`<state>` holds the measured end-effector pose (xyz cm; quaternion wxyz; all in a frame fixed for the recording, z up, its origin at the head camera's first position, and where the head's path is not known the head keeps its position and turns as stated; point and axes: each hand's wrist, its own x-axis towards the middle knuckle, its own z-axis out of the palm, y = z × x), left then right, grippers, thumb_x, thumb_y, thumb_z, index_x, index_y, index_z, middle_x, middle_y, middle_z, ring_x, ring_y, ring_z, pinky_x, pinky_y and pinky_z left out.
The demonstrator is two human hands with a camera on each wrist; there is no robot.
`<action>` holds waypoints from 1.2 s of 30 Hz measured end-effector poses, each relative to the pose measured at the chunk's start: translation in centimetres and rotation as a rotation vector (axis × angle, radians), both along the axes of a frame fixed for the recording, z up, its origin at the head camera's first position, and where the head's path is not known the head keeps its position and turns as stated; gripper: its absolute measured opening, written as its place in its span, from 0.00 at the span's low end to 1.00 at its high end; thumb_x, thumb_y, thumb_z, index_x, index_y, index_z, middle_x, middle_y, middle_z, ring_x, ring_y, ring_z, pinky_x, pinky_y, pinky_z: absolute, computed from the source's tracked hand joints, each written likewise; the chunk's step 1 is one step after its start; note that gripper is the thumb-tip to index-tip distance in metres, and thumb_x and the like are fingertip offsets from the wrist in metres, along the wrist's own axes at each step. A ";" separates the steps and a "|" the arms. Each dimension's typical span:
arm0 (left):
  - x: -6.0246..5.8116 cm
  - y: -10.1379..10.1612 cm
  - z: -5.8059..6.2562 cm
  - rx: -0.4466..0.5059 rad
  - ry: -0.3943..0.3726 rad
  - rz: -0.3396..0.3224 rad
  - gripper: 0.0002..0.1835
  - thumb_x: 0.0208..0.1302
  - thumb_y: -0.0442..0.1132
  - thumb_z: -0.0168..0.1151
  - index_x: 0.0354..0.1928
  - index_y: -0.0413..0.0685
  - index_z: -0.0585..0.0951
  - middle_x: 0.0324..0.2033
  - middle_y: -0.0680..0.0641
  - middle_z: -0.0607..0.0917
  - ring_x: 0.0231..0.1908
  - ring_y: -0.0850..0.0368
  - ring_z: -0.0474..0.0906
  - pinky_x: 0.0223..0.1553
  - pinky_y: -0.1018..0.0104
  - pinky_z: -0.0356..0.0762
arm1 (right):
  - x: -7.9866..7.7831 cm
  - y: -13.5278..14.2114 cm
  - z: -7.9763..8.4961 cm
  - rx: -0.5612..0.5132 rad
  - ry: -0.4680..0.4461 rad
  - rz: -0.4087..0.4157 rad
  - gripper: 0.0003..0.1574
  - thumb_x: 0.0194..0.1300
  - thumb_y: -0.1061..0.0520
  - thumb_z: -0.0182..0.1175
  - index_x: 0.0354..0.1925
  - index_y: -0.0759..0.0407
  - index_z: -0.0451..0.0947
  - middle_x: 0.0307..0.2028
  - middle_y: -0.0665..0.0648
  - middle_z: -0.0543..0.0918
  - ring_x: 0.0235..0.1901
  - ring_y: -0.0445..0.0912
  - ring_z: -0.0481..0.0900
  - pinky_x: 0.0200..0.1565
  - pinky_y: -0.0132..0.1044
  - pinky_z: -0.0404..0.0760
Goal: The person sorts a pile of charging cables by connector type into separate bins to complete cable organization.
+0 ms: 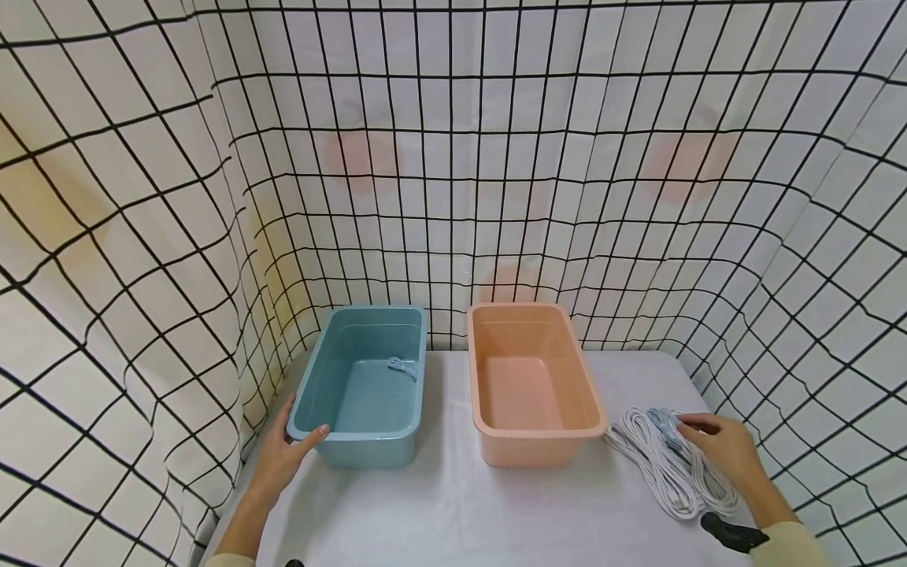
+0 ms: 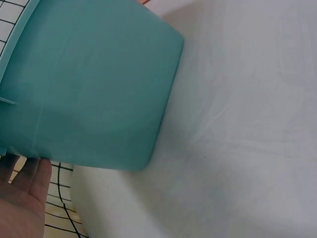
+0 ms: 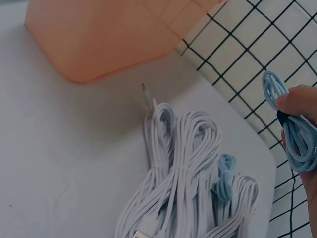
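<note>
My left hand (image 1: 279, 459) grips the near left corner of the blue bin (image 1: 364, 435), thumb on the front rim and fingers along its outer side. Inside that bin lies a small light-blue cable bundle (image 1: 402, 367). In the right wrist view, my right hand (image 3: 303, 106) pinches a coiled light-blue cable (image 3: 300, 141) bound with a dark tie, held above the table. Several bundled white cables (image 3: 183, 163) lie below it, with another light-blue cable bundle (image 3: 225, 178) among them. The head view shows my right hand (image 1: 730, 453) over this pile.
A peach-coloured bin (image 1: 534, 433) stands between the blue bin and the cable pile. The white-covered table (image 1: 453, 504) is bounded by black wire mesh (image 1: 482, 165) at the back and both sides, with pale cloth behind it.
</note>
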<state>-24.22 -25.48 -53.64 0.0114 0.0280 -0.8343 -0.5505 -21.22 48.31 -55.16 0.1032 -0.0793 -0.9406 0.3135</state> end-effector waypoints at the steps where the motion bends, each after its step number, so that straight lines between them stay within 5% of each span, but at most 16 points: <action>1: 0.0 0.0 0.0 0.001 0.000 0.001 0.56 0.70 0.52 0.69 0.84 0.49 0.40 0.78 0.29 0.50 0.74 0.26 0.52 0.67 0.33 0.60 | -0.1 -0.1 0.3 -0.001 0.012 0.003 0.24 0.71 0.47 0.68 0.52 0.66 0.86 0.46 0.66 0.88 0.49 0.66 0.81 0.36 0.31 0.78; 12: -0.1 -0.2 -0.3 -0.007 0.002 0.005 0.57 0.69 0.52 0.70 0.84 0.49 0.41 0.78 0.28 0.51 0.74 0.26 0.53 0.67 0.33 0.60 | -1.7 -1.5 3.4 -0.037 0.030 0.056 0.25 0.75 0.46 0.64 0.54 0.67 0.85 0.50 0.71 0.85 0.54 0.71 0.76 0.47 0.64 0.78; 36: -0.1 -0.3 -0.3 -0.003 -0.001 -0.006 0.57 0.69 0.53 0.70 0.84 0.52 0.40 0.79 0.31 0.50 0.74 0.27 0.51 0.67 0.33 0.61 | -7.4 -6.5 8.9 -0.036 0.119 0.224 0.20 0.73 0.51 0.66 0.53 0.65 0.86 0.54 0.70 0.82 0.55 0.67 0.76 0.47 0.63 0.80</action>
